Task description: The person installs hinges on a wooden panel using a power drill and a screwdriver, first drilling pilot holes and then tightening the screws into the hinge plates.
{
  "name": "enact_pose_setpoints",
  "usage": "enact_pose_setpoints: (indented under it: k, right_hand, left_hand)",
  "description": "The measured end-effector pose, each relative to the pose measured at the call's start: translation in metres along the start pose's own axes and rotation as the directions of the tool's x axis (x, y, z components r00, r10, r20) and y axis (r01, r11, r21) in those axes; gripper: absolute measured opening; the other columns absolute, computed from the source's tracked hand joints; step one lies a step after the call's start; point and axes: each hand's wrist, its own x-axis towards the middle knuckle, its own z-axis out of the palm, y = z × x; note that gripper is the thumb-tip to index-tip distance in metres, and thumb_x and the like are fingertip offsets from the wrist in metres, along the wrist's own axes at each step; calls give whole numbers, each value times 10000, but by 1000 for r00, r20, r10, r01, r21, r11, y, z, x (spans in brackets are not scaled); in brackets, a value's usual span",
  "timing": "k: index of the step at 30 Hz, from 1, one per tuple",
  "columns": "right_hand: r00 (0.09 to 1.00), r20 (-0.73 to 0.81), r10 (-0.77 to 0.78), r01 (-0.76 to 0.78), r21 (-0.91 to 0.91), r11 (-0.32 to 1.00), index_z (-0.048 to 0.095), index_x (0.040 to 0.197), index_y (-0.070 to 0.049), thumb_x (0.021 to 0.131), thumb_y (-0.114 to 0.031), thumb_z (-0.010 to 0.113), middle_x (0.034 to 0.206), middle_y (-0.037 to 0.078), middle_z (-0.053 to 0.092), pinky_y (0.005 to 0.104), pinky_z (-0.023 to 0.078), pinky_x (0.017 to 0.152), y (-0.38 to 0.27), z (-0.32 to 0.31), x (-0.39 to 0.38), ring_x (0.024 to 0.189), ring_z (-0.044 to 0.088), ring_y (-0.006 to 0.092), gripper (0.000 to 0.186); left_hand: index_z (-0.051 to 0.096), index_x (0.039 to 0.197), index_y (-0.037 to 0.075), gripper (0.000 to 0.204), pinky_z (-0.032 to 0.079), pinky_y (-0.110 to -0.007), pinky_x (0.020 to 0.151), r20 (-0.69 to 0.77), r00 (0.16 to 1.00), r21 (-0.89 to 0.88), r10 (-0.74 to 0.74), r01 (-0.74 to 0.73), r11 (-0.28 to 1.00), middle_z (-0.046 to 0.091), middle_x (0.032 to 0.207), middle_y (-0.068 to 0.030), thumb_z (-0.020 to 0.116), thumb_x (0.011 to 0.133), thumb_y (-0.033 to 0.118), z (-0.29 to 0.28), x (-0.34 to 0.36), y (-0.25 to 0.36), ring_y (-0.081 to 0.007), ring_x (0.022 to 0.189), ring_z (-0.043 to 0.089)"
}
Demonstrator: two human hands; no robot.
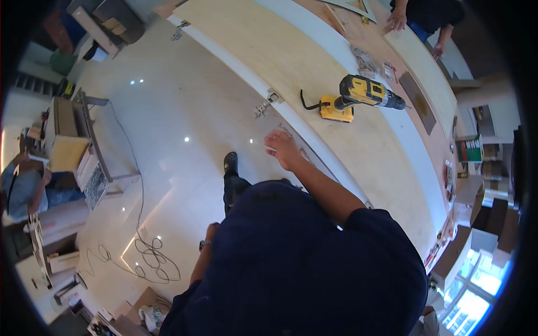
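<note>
My right hand [284,150] is in the air beside the edge of a long pale wooden panel [302,56], its fingers stretched out and nothing in them. Close to it, a metal cabinet hinge [268,102] sticks out from the panel's white edge. Another hinge [179,30] is fixed farther along that edge. On the panel a yellow and black cordless drill [361,92] stands upright on its battery, its chuck pointing right. My left hand [212,229] hangs low at my side, with a watch on the wrist; its fingers are mostly hidden behind my dark shirt.
Across the worktable a person's hands [398,20] rest by another board [420,61]. Small plastic bags [365,61] and a dark strip [417,103] lie between. A loose cable [154,260] coils on the shiny floor. At left, another person [28,187] sits by a wooden stand [67,134].
</note>
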Motion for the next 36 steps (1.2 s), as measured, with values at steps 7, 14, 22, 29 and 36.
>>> enact_pose_setpoints:
  k: [7, 14, 22, 29, 36]
  right_hand:
    - [982, -145, -117, 158, 314, 936, 409, 1341, -104, 911, -106, 566, 1179, 60, 564, 392, 454, 881, -14, 27, 65, 1029, 551, 203, 458]
    - [935, -350, -56, 221, 453, 864, 513, 1229, -103, 923, -64, 504, 1041, 56, 620, 341, 476, 800, -5, 40, 85, 834, 577, 180, 308]
    - [877, -481, 3, 233, 429, 873, 512, 1224, -47, 934, -90, 512, 1042, 79, 633, 326, 487, 790, -5, 49, 80, 882, 602, 177, 293]
    - [839, -542, 58, 50, 183, 982, 549, 1213, -15, 929, -174, 566, 1065, 102, 661, 305, 498, 764, 3, 45, 34, 897, 634, 183, 325]
    - [440, -699, -565, 240, -514, 823, 632, 1088, 27, 907, -124, 580, 909, 93, 692, 280, 506, 711, -20, -11, -43, 812, 648, 150, 241]
  left_hand:
    - [636, 862, -4, 143, 512, -311, 549, -105, 994, -427, 32, -74, 901, 664, 736, -120, 600, 854, 134, -235, 110, 24, -188, 644, 655]
    - [691, 816, 38, 142, 558, -347, 638, 89, 979, 423, 184, -205, 883, 698, 823, -110, 695, 759, 168, -338, 195, 2, -227, 717, 674]
    - [678, 700, 109, 97, 537, -408, 697, 382, 798, 647, 466, -591, 481, 675, 718, -80, 722, 675, 191, -342, 224, 61, -271, 773, 657]
    - [659, 820, 15, 131, 531, -309, 659, 205, 956, -253, 207, -153, 955, 680, 747, -103, 633, 836, 142, -333, 249, 143, -197, 716, 664]
    - [638, 982, -3, 226, 530, -273, 686, 242, 925, -644, 292, -73, 762, 686, 823, -85, 595, 924, 211, -339, 205, 308, -159, 760, 667]
